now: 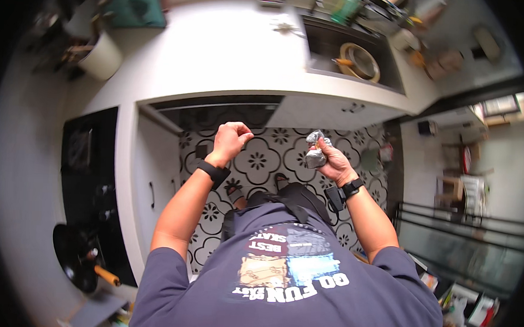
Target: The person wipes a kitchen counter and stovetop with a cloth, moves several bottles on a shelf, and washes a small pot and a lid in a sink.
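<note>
My right hand [333, 162], on the right side of the view, grips a crumpled silvery packet [315, 156] above the patterned tile floor. The packet looks like foil or clear plastic; its contents are too small to tell. My left hand [230, 140] is raised left of the middle, its fingers curled with the thumb near the fingertips, and nothing shows in it. Both hands are apart, in front of the white countertop [223, 50]. Black bands circle both wrists, and a small black device hangs by the right one.
A sink [323, 47] holds a round strainer or pot [359, 63] with an orange-handled tool. On the left are a white bin [102, 57], a teal board [135, 3], a black cooktop [87, 154] and a wok [75, 258]. A glass railing [462, 249] stands at right.
</note>
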The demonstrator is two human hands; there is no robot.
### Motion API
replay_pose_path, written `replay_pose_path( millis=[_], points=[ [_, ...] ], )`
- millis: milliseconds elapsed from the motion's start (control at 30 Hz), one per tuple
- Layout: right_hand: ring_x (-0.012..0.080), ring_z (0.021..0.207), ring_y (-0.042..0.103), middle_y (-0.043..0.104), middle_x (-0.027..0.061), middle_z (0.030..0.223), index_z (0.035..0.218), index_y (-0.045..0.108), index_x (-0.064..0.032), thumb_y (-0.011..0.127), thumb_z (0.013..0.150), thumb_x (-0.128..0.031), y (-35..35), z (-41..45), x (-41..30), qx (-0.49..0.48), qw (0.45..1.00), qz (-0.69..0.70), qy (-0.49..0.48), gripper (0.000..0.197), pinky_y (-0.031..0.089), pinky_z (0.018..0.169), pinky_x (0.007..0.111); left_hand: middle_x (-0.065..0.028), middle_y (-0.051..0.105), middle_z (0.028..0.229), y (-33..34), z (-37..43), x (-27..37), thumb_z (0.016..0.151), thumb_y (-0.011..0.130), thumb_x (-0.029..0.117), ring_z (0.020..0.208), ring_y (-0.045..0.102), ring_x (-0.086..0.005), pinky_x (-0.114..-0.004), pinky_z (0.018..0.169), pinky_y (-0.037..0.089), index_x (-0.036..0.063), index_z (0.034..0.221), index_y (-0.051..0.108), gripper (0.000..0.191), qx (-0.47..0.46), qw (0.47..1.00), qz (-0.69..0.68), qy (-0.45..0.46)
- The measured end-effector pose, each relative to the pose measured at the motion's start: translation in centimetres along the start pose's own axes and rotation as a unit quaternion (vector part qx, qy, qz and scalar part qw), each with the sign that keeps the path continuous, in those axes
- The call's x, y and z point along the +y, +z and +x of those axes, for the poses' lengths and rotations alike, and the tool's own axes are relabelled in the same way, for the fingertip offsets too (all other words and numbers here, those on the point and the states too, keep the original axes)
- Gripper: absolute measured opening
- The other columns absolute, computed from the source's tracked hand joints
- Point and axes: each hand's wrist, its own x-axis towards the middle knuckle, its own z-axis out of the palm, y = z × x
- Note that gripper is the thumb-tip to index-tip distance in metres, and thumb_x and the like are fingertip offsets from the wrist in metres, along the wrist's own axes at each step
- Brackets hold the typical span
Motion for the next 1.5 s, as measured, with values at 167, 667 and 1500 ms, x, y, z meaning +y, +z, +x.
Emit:
replay_pose_path(
  millis=[167, 667, 1500],
  points=[
    [0.0165, 0.083, 0.061, 0.062, 0.0056, 0.09, 0.104, 0.06, -0.0034, 0.064, 0.092, -0.021, -11.8, -7.5, -4.4, 0.127, 0.988, 0.062, -0.068, 0.022, 0.053, 0.08, 0.032, -0.0048, 0.069, 0.071, 12.1, 5.8, 9.9, 0.08, 0.071, 0.005, 0.066, 0.063, -0.0084, -0.025, 0.064, 0.052, -0.0007, 0.084, 0.072, 0.007, -0.255, 0.966, -0.021, 0.039],
    [0.0194, 0.085, 0.058, 0.059, 0.0071, 0.094, 0.099, 0.058, -0.0018, 0.062, 0.094, -0.019, -42.2, -19.1, -23.3, 0.275, 0.907, 0.196, -0.25, 0.019, 0.05, 0.082, 0.035, -0.0012, 0.069, 0.072, 56.1, 16.2, 26.0, 0.086, 0.069, 0.016, 0.059, 0.058, -0.0064, -0.022, 0.055, 0.047, 0.0009, 0.085, 0.07, 0.016, -0.473, 0.879, -0.026, -0.062],
    [0.029, 0.097, 0.061, 0.063, 0.0121, 0.107, 0.109, 0.057, -0.002, 0.052, 0.094, -0.022, -78.6, -19.0, -38.5, 0.418, 0.765, 0.448, -0.2, 0.025, 0.051, 0.085, 0.045, -0.0059, 0.065, 0.093, 109.8, 24.7, 17.1, 0.079, 0.074, 0.007, 0.075, 0.058, -0.0138, -0.03, 0.068, 0.047, -0.0005, 0.115, 0.064, 0.038, -0.593, 0.759, 0.002, -0.268]
  ],
)
